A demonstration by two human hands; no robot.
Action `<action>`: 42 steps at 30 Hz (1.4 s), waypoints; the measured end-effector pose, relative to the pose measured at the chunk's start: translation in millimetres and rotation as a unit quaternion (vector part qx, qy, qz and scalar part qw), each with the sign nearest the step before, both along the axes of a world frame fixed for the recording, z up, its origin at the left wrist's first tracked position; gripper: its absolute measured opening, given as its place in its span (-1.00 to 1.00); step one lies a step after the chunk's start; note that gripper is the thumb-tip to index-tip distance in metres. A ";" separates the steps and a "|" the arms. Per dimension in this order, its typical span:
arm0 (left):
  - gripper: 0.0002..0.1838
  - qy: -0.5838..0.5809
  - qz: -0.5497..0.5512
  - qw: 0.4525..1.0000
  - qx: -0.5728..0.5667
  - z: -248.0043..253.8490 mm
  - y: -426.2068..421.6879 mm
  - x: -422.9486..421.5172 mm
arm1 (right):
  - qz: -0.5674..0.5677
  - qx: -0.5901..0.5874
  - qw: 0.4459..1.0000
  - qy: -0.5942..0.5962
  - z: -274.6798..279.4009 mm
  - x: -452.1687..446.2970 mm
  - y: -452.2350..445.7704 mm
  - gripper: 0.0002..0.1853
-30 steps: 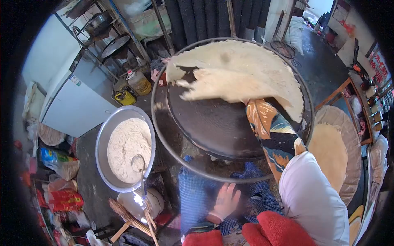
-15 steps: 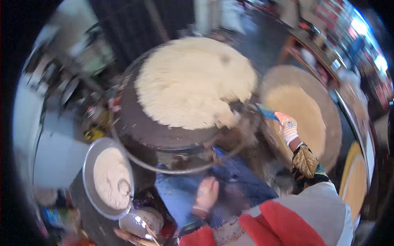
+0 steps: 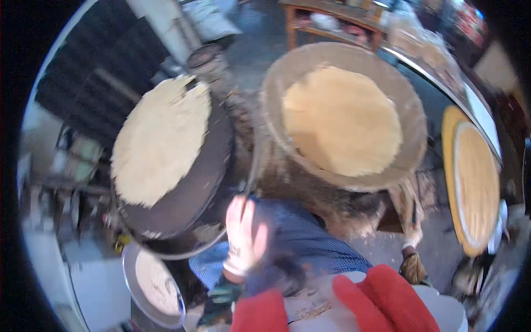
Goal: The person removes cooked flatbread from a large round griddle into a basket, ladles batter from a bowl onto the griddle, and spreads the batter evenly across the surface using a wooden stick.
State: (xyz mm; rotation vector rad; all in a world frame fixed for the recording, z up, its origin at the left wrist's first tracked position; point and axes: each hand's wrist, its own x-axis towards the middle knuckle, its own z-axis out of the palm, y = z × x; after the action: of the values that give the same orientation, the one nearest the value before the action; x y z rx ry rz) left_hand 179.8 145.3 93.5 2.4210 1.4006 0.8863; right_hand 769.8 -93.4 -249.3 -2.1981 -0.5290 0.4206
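My left hand [image 3: 243,238], in a pale glove, is raised over my lap with its fingers stretched out, close to the metal ring around the griddle. It holds nothing that I can see. On the dark round griddle [image 3: 199,193] lies a large pale flatbread [image 3: 157,144], ragged at its far edge. My right hand [image 3: 412,238], also gloved, is low at the right, closed at the lower end of a thin dark object, too small to name. Just beyond it stands a wooden piece [image 3: 404,202] below the wide round basket [image 3: 276,119], which holds golden flatbread [image 3: 343,122].
A metal basin [image 3: 130,265] of pale batter stands at the lower left. A round tray [image 3: 451,166] with more golden flatbread leans at the right. Behind are a wooden shelf [image 3: 290,27] and clear plastic bags [image 3: 426,44].
The view has swung right, bringing the basket to the middle. My right hand has moved from the griddle's edge down beside the basket; the blue object it held is out of sight. My left hand has risen.
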 end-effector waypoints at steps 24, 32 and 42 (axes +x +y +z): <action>-0.20 0.267 0.501 0.810 -0.146 -82.5 122.6 -300.3 | 0.353 -0.062 0.920 -0.156 129.6 -227.3 171.4 -0.65; -0.22 0.280 0.418 0.858 -0.103 -82.0 109.9 -296.7 | 0.379 0.003 0.739 0.557 278.6 -493.5 329.3 -0.32; -0.22 0.135 0.365 0.915 -0.107 -73.4 93.2 -190.4 | 0.463 0.216 0.798 0.320 223.7 -498.7 408.8 -0.68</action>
State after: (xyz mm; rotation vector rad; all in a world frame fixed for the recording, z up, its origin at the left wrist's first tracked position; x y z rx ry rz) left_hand -10.6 238.5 20.1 1.8974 2.4361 0.4737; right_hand 271.1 315.4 -25.6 -1.1022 -1.1516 1.3427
